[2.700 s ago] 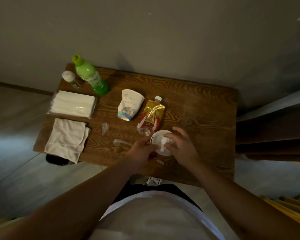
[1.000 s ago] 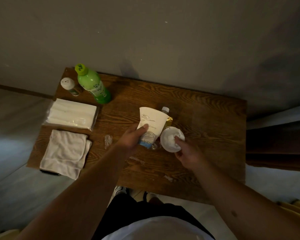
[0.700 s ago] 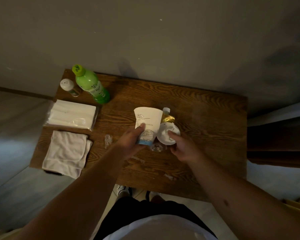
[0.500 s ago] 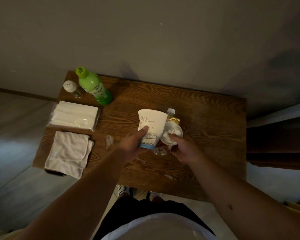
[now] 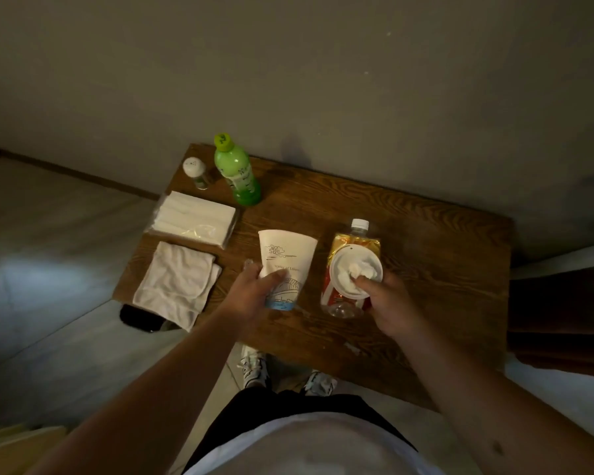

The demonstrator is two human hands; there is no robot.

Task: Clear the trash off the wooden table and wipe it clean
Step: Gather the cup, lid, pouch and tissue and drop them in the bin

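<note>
While the person is standing at the near edge of the table [image 5: 426, 234], both hands are holding trash just above the wood. The left hand [image 5: 251, 296] is gripping a paper cup [image 5: 285, 258] near its base, thumb curled across the printed front and the other fingers wrapped behind it; the cup is tilting away, its flattened mouth pointing toward the wall. The right hand [image 5: 388, 303] is pinching the near rim of a white lid [image 5: 355, 274], thumb on top and fingers curled underneath, with a crumpled tissue [image 5: 357, 269] sitting in the lid and touching the thumb tip. Cup and lid are being held side by side, apart, the cup to the left.

Directly under the lid, a gold and red bottle [image 5: 352, 241] is lying on the table, its white cap pointing toward the wall and its clear base showing just left of the right hand. A small clear scrap [image 5: 249, 264] is lying just beside the left hand's knuckles, and another pale scrap [image 5: 352, 347] is lying near the table's front edge, below the right wrist.

On the left part of the table, a folded cloth [image 5: 175, 286] is hanging slightly over the near corner, a tissue pack [image 5: 194, 221] is lying just behind it, and a green bottle [image 5: 237, 173] and a shaker [image 5: 196, 173] are standing at the back corner.
</note>
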